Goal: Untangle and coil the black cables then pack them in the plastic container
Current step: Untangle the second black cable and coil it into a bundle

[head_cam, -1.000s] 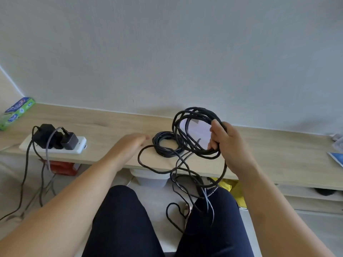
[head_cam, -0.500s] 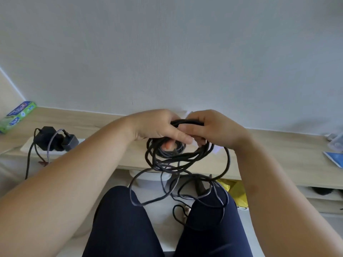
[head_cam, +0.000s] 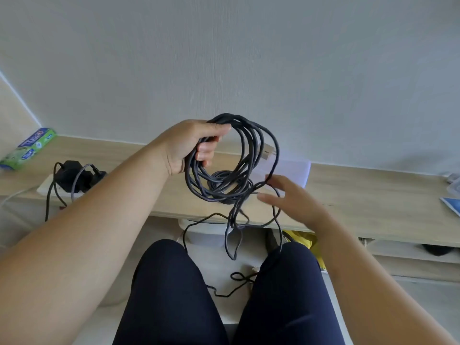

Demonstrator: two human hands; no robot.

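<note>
Far left of frame: a green-and-blue box [head_cam: 27, 148] and a power strip [head_cam: 43, 188] carrying black chargers sit on the worktop [head_cam: 373, 195]; neither concerns me. Left of centre: left hand [head_cam: 191, 145], grip closed round the upper left of the black cables [head_cam: 219, 195], several strands bunched under thumb and fingers, the coil held up off the worktop. The coil is loose and uneven, its loops sagging and crossing at the bottom. A loose tail [head_cam: 234, 245] drops from it between the knees toward the floor. I judge the cable light, limp and rubbery enough not to slip, with nothing fragile except the pale plug [head_cam: 267, 151] at the coil's upper right. The loops would likely spring apart if the grip slackened. I would hold at the bunched strands and draw the tail by its free run, never by the plug. Right of centre: right hand [head_cam: 293, 200], grip wide, fingers straight, tips at a strand on the coil's lower right; it is blurred, so contact is uncertain. Behind it lies a pale translucent flat thing [head_cam: 293, 168]; I cannot tell whether it belongs to the plastic container.
</note>
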